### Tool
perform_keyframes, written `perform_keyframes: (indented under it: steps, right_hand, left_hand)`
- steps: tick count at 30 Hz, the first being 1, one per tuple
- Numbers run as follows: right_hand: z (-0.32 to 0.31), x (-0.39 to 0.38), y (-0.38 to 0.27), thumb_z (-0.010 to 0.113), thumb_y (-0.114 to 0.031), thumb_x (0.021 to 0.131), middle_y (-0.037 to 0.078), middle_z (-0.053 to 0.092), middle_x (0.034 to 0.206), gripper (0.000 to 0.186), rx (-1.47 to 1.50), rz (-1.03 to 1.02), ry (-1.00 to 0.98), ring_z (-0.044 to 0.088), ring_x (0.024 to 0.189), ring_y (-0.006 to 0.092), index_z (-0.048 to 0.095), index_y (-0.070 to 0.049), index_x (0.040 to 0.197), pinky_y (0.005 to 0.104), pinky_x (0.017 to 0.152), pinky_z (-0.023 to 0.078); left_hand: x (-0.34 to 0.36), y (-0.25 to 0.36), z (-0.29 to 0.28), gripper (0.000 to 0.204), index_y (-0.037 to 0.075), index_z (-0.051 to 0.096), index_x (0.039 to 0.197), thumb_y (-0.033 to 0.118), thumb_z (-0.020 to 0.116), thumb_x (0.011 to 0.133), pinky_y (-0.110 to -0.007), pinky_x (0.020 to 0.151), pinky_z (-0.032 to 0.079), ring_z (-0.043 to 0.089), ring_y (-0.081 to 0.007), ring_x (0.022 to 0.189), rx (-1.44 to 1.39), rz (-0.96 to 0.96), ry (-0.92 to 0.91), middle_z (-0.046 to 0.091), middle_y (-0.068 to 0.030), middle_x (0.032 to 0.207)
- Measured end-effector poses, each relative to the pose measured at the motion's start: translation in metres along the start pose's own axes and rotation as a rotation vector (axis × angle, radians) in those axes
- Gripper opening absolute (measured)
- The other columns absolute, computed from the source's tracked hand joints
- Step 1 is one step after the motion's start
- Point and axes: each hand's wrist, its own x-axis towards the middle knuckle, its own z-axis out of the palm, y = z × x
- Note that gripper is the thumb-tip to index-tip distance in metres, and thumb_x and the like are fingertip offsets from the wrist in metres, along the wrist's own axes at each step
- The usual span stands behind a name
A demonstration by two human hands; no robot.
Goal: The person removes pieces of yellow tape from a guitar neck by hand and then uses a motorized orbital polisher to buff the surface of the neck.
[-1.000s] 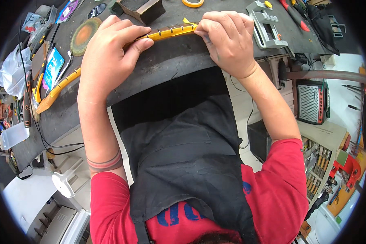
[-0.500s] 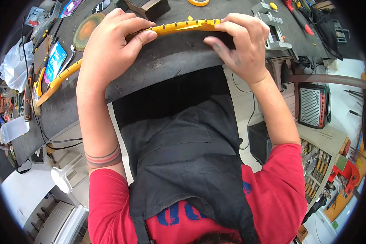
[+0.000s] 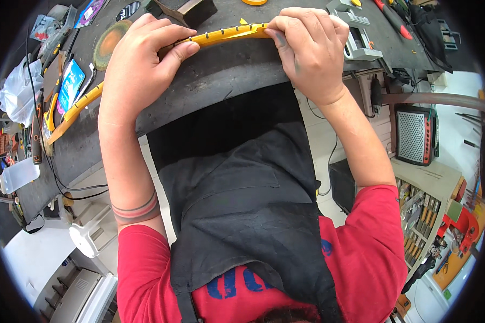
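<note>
A long narrow strip covered in yellow tape [image 3: 223, 35], with short dark marks spaced along its upper edge, runs across the dark workbench [image 3: 221, 70]. My left hand [image 3: 140, 67] is closed over it, thumb and fingertips gripping it left of the middle. The strip comes out again beyond my left wrist, toward the lower left. At its right end my right hand [image 3: 310, 54] pinches the strip or its tape between thumb and fingers. A small yellow scrap [image 3: 243, 21] sticks up beside the strip's upper edge.
A roll of yellow tape [image 3: 254, 1] and a dark metal block [image 3: 196, 12] lie beyond the strip. A grey vise [image 3: 358, 40] stands right of my right hand. A round orange-and-green disc [image 3: 112, 44], a blue packet [image 3: 71, 83] and a plastic bag [image 3: 22, 91] crowd the left.
My right hand has closed its thumb against the fingers at the strip's right end and shifted slightly left. My left hand keeps its grip. The view has shifted a little.
</note>
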Motion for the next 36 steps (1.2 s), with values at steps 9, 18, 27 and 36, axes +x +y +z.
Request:
perform_keyframes:
  steps: [9,18,27,36]
  right_hand:
    - [-0.006,0.005,0.013,0.079,-0.018,0.091,0.003,0.066,0.103,0.017,0.061,-0.058,-0.083,0.065,0.098,0.0238,0.067,-0.014,0.102,0.0394,0.088,0.044]
    - [-0.007,0.007,0.005,0.089,-0.021,0.090,-0.003,0.068,0.122,0.038,0.126,-0.182,-0.127,0.066,0.110,0.0176,0.073,-0.021,0.125,0.0382,0.102,0.038]
    - [0.004,0.021,0.011,0.090,-0.023,0.089,-0.003,0.072,0.115,0.037,0.054,-0.326,-0.130,0.067,0.107,0.0172,0.074,-0.020,0.122,0.0372,0.099,0.039]
    - [0.015,0.030,0.015,0.080,-0.016,0.090,0.002,0.068,0.100,0.019,0.201,-0.273,-0.054,0.067,0.089,0.0209,0.067,-0.014,0.104,0.0385,0.085,0.045]
  left_hand:
    - [-0.006,0.000,0.003,0.026,0.006,0.085,0.112,0.027,0.082,0.096,-0.041,0.081,0.053,0.062,-0.0266,0.091,0.017,0.062,0.057,0.069,-0.0066,0.088]
    - [-0.004,0.004,-0.001,0.029,0.002,0.082,0.118,0.022,0.081,0.097,-0.038,0.079,0.048,0.056,-0.0258,0.088,-0.009,0.076,0.045,0.064,-0.0081,0.087]
    - [0.002,-0.003,-0.005,0.027,0.004,0.083,0.117,0.024,0.079,0.099,-0.039,0.081,0.049,0.059,-0.0252,0.090,-0.015,0.085,-0.005,0.065,-0.0082,0.088]
    - [-0.001,-0.001,-0.005,0.029,0.004,0.083,0.117,0.026,0.081,0.099,-0.038,0.081,0.049,0.059,-0.0253,0.090,-0.033,0.052,-0.020,0.065,-0.0080,0.088]
